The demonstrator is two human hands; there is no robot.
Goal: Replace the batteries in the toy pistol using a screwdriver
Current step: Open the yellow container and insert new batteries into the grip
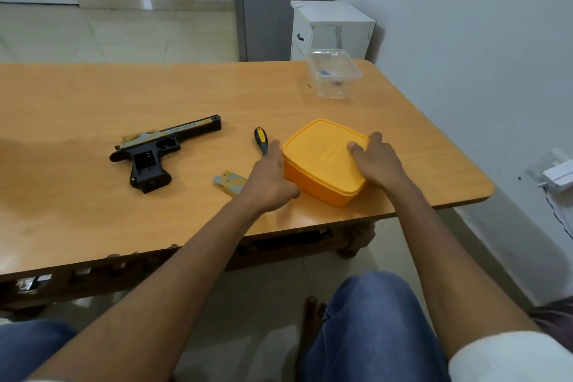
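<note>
A black toy pistol (161,149) with a yellow-grey slide lies on its side on the wooden table (93,96), its grip compartment open. The removed grey-yellow grip cover (228,182) lies near it, beside my left wrist. A screwdriver (261,139) with a black and yellow handle rests just beyond my left hand. A yellow lidded box (322,161) sits near the table's front edge. My left hand (269,178) presses against the box's left side. My right hand (376,160) lies on the lid's right part, fingers on top.
A clear plastic container (335,73) holding small blue items stands at the table's far right corner. A white cabinet (331,28) is behind it by the wall. My knees in blue jeans are below the table's front edge.
</note>
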